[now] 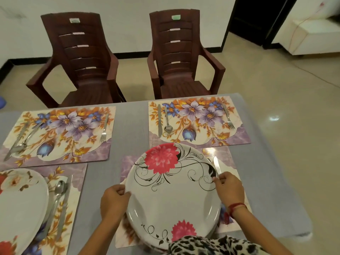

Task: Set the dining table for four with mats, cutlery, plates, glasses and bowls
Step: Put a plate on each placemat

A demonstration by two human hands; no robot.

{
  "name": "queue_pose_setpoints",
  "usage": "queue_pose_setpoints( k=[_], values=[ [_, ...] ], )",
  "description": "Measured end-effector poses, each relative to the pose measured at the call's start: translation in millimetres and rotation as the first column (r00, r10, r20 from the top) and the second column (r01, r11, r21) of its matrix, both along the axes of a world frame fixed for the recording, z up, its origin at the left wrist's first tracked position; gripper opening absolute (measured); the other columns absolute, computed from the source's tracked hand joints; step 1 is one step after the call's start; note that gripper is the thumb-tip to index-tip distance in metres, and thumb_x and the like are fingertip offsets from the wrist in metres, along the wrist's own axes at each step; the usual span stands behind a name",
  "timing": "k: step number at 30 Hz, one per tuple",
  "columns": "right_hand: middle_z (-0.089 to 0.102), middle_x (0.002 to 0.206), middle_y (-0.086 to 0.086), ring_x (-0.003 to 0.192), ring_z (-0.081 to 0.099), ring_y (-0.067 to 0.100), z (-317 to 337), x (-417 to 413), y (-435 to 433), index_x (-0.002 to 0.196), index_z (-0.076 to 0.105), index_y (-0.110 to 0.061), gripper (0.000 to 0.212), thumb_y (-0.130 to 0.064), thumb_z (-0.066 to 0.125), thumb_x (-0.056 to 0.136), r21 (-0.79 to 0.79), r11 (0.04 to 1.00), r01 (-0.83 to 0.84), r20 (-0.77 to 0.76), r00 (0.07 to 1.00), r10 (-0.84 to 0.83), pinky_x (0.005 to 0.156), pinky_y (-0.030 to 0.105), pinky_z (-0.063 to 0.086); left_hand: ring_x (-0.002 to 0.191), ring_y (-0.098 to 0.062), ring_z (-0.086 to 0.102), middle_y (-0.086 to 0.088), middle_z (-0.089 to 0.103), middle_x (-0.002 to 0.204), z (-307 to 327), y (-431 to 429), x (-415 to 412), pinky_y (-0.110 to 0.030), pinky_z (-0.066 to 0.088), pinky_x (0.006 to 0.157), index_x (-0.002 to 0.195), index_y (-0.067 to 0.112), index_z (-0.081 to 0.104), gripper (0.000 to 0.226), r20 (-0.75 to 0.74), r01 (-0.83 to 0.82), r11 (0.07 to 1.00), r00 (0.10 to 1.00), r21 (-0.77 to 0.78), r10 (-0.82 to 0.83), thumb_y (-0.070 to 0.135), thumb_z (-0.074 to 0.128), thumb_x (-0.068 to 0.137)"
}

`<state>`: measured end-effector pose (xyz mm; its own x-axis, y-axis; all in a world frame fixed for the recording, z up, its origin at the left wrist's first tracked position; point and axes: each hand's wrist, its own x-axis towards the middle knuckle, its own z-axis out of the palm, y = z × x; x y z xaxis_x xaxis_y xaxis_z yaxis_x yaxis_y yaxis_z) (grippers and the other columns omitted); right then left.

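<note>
Plate [174, 196], pinched at its left and right rims by my left hand [114, 199] and right hand [230, 190], over the near-right mat [128, 162]: I should lower it level and centred, clear of the knife [217, 165].

What the big plate [173, 190] is covering
The big plate is hiding the middle of the mat [127, 164], and spotted cloth [211, 243] is covering its near rim. The right hand [230, 188] is hiding the knife [216, 164] handle. The left-hand plate [22, 203] is running off the left edge. The chair labels [74, 20] are showing too small to read.
</note>
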<state>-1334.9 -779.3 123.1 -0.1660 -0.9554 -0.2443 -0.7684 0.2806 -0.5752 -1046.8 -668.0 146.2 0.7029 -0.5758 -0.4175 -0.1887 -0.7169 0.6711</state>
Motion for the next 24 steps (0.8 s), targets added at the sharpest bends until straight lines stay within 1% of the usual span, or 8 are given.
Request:
queue_pose_setpoints(
  k=[1, 3, 7, 10, 15, 19, 21, 24],
  values=[
    [0.065, 0.079, 0.003, 0.075, 0.059, 0.022, -0.2, -1.5, -4.1, 0.090, 0.064, -0.010, 0.016, -0.026, 0.065, 0.087, 0.005, 1.000, -0.014, 0.008, 1.000, 0.014, 0.066, 0.028, 0.045, 0.069, -0.017, 0.058, 0.002, 0.063, 0.072, 3.2, -1.5, -0.4, -0.028, 0.043, 0.064, 0.080, 0.016, 0.068, 0.010, 0.004, -0.014, 1.000, 1.000, -0.001, 0.014, 0.006, 0.070, 0.078],
    [0.066, 0.080, 0.003, 0.075, 0.059, 0.021, -0.7, -5.5, -12.6, 0.089, 0.065, -0.009, 0.016, -0.025, 0.066, 0.086, 0.020, 0.999, -0.036, 0.042, 0.999, 0.035, 0.065, 0.027, 0.043, 0.076, -0.019, 0.061, 0.001, 0.067, 0.080, 7.1, -6.1, -3.1, -0.029, 0.044, 0.069, 0.097, 0.010, 0.070, 0.018, 0.024, -0.034, 0.999, 0.999, 0.005, 0.033, 0.009, 0.071, 0.079],
    [0.068, 0.074, 0.002, 0.074, 0.063, 0.020, 0.3, -20.8, -36.4, 0.079, 0.067, -0.010, 0.014, -0.023, 0.073, 0.080, 0.014, 0.998, -0.058, 0.191, 0.980, 0.054, 0.068, 0.028, 0.048, 0.080, -0.020, 0.059, -0.005, 0.069, 0.092, 18.9, -19.8, -22.0, -0.030, 0.044, 0.073, 0.104, 0.009, 0.068, 0.023, 0.052, -0.163, 0.986, 0.985, -0.043, 0.165, 0.010, 0.071, 0.081],
    [0.067, 0.070, 0.002, 0.069, 0.062, 0.017, 4.1, -41.7, -62.8, 0.072, 0.068, -0.010, 0.015, -0.022, 0.075, 0.079, 0.017, 0.995, -0.102, 0.301, 0.949, 0.092, 0.066, 0.027, 0.047, 0.082, -0.021, 0.060, -0.008, 0.069, 0.096, 25.6, -33.2, -48.0, -0.030, 0.045, 0.077, 0.105, 0.008, 0.068, 0.024, 0.081, -0.250, 0.964, 0.963, -0.092, 0.258, 0.008, 0.071, 0.081],
    [0.066, 0.071, 0.001, 0.065, 0.059, 0.012, 12.0, -100.2, -112.5, 0.076, 0.068, -0.008, 0.015, -0.021, 0.075, 0.078, -0.006, 0.979, -0.204, 0.463, 0.867, 0.184, 0.061, 0.020, 0.046, 0.079, -0.023, 0.064, -0.007, 0.070, 0.089, 39.3, -54.8, -114.9, -0.033, 0.050, 0.075, 0.100, 0.012, 0.070, 0.022, 0.116, -0.340, 0.922, 0.924, -0.184, 0.364, 0.008, 0.072, 0.078],
    [0.066, 0.067, 0.002, 0.062, 0.061, 0.016, 19.8, -152.5, -146.4, 0.071, 0.067, -0.011, 0.013, -0.018, 0.075, 0.078, -0.016, 0.975, -0.220, 0.514, 0.835, 0.197, 0.063, 0.024, 0.050, 0.079, -0.023, 0.063, -0.004, 0.069, 0.084, 48.9, -73.7, -175.8, -0.039, 0.052, 0.077, 0.090, 0.019, 0.067, 0.020, 0.082, -0.389, 0.896, 0.907, -0.216, 0.414, 0.006, 0.074, 0.076],
    [0.065, 0.066, 0.003, 0.061, 0.059, 0.015, 21.0, -175.5, -163.1, 0.071, 0.067, -0.010, 0.014, -0.019, 0.076, 0.078, -0.016, 0.973, -0.229, 0.501, 0.841, 0.206, 0.061, 0.022, 0.048, 0.079, -0.024, 0.064, -0.001, 0.068, 0.079, 48.7, -81.0, -201.4, -0.041, 0.053, 0.084, 0.089, 0.017, 0.067, 0.020, 0.049, -0.404, 0.886, 0.904, -0.225, 0.425, 0.005, 0.075, 0.075],
    [0.065, 0.065, 0.002, 0.060, 0.058, 0.013, 21.4, -197.5, -184.5, 0.072, 0.068, -0.009, 0.014, -0.019, 0.077, 0.077, -0.020, 0.969, -0.246, 0.456, 0.860, 0.228, 0.061, 0.022, 0.044, 0.081, -0.026, 0.066, -0.004, 0.069, 0.080, 43.2, -91.8, -223.6, -0.042, 0.053, 0.084, 0.092, 0.011, 0.068, 0.019, -0.012, -0.427, 0.875, 0.900, -0.229, 0.436, 0.005, 0.075, 0.075]
  ],
)
